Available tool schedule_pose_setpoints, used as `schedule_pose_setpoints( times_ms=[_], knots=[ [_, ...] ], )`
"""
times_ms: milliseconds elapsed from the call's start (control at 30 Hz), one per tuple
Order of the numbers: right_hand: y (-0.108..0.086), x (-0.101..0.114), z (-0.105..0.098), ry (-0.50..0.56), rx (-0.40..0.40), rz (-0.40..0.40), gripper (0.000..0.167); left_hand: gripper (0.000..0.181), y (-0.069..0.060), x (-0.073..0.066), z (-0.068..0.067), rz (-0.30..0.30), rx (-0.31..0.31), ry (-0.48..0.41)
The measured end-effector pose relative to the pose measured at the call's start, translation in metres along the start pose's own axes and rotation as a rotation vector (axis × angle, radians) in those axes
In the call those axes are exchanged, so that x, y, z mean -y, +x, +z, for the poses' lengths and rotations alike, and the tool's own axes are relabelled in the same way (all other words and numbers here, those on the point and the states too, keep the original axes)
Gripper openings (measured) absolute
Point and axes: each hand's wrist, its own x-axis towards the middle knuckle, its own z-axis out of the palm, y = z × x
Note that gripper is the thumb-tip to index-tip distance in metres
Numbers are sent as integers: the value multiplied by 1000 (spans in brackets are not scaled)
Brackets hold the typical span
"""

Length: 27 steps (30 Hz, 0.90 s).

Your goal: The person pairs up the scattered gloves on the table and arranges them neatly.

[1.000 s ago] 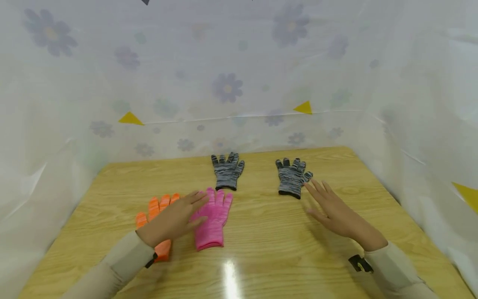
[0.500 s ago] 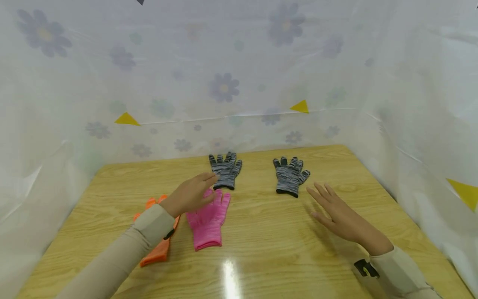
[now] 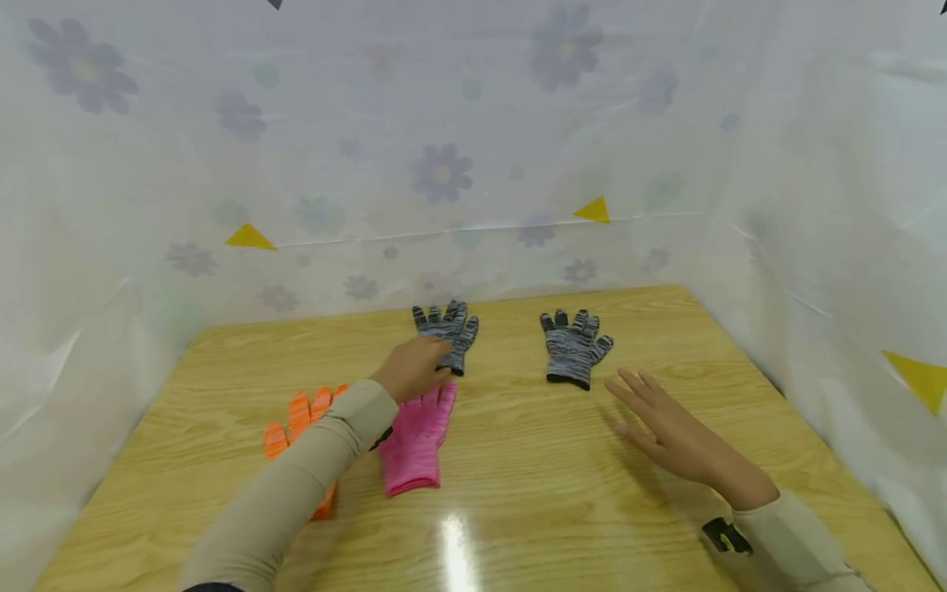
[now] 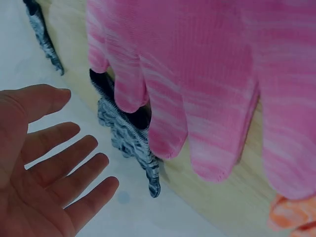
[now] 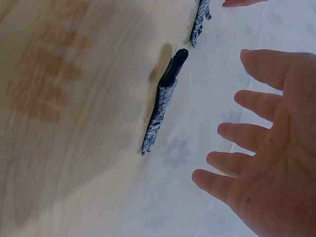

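My left hand (image 3: 414, 367) hovers above the cuff end of the left grey-and-black knit glove (image 3: 460, 327). In the left wrist view its fingers (image 4: 71, 160) are spread and hold nothing. Below it lies a pink glove (image 3: 414, 452), its fingertips partly covered by the hand. Under my left sleeve an orange glove (image 3: 299, 415) is partly hidden. My right hand (image 3: 669, 432) is held over the table to the right, fingers extended and holding nothing. The second grey-and-black glove (image 3: 570, 353) lies flat beyond it, to the left.
A wood-grain table (image 3: 518, 493) carries all the gloves. White plastic sheeting (image 3: 518, 164) with flower prints hangs behind it and along both sides. Yellow triangles (image 3: 593, 210) are on the sheeting.
My left hand has moved forward and right, from over the orange and pink gloves to the left grey glove. My right hand has barely moved. The gloves lie where they were.
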Motion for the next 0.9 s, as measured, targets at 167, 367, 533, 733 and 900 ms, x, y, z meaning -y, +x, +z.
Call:
schedule_pose_setpoints(
  times_ms=[167,367,533,733,900],
  knots=[
    [0,2,3,0,-1,-6,58,13,14,-1,12,-48,10,50],
    [2,3,6,-17,4,-21,57,18,23,-1,24,-93,4,122],
    [4,3,7,-10,12,-29,57,22,30,-1,33,-55,-41,243],
    [4,2,8,2,20,-35,57,6,36,-5,40,50,-61,420],
    [4,2,8,9,19,-30,57,9,37,-10,42,81,-89,475]
  ],
)
